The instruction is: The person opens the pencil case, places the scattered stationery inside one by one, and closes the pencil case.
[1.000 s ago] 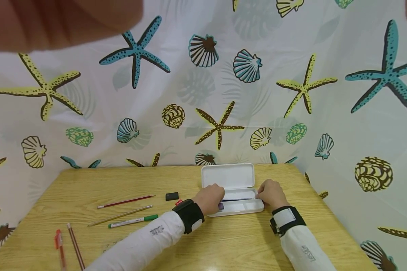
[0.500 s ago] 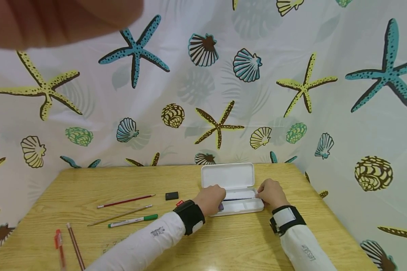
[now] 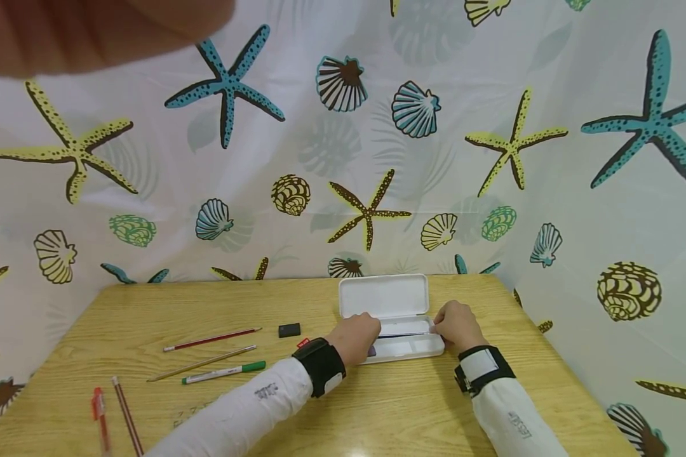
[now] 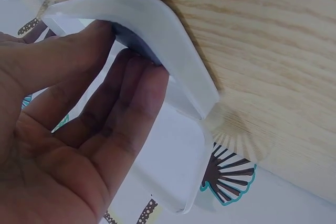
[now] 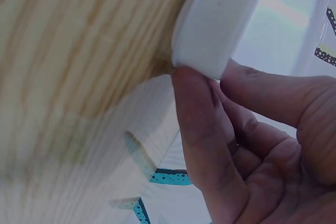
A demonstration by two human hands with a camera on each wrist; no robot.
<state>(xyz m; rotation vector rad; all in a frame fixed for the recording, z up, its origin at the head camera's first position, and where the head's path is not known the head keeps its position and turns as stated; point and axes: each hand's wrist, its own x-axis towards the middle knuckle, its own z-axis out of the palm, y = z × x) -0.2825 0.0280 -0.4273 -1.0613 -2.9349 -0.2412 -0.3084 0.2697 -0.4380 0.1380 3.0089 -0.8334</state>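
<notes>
A white pencil case stands with its lid raised at the back of the table. My left hand reaches into its left end. In the left wrist view, the thumb and fingers hold a dark purple piece against the inside of the case wall; its kind is hidden by the fingers. A bit of that piece shows beside the hand in the head view. At the opposite end my right hand pinches the case's corner, thumb at the inner side and index finger outside.
Left of the case lie a black eraser-like block, a red pencil, a tan pencil and a green-capped marker. A red pen and another pencil lie nearer. A shell-patterned curtain hangs behind.
My left hand has shifted very slightly to the right over the front of the case. The right hand keeps its grip on the corner.
</notes>
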